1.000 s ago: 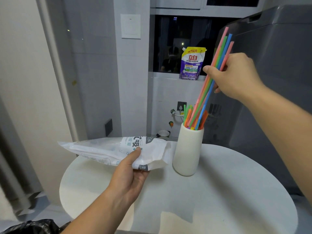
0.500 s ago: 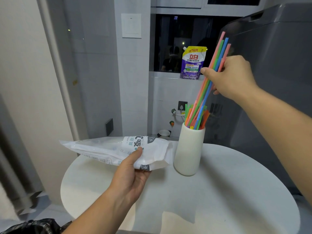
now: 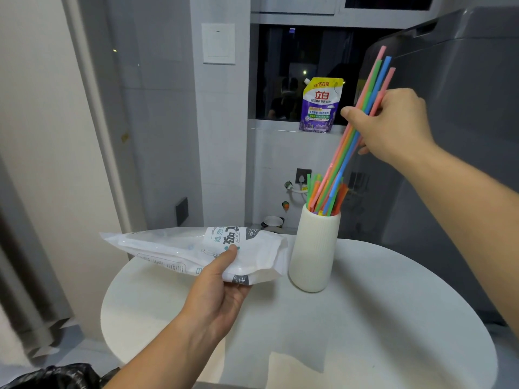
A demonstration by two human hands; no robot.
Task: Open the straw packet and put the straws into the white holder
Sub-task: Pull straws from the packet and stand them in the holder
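The right hand (image 3: 393, 127) is raised over the table, its thumb and curled fingers pinching a thin bundle of long straws (image 3: 338, 161) about two thirds of the way up their length. The bundle is pink, green, blue and orange. It leans, tops up and to the right, and its lower ends dip into the mouth of the white holder (image 3: 314, 248).

The left hand (image 3: 222, 290) is lower and nearer the camera. It grips the straw packet (image 3: 179, 248) from beneath, thumb pressed on the printed top face and fingers curled under it. The packet is a white, crinkled plastic bag held roughly level above the table's left part, its right end just beside the holder. It is opaque, so what remains inside cannot be told.

The holder is a ribbed white cup standing upright on the round white table (image 3: 365, 318), slightly left of the table's middle. Besides the held bundle, it contains a cluster of other straws (image 3: 316, 192), green and orange among them, whose tips stand a short way above the rim and fan outward.

Behind the table, a purple and yellow refill pouch (image 3: 321, 105) stands upright on the ledge of a dark window. A large grey appliance (image 3: 463, 108) fills the right side. A white wall switch (image 3: 219, 43) sits on the tiled column left of the window, and a black plastic bag (image 3: 56, 377) shows at the lower left corner.
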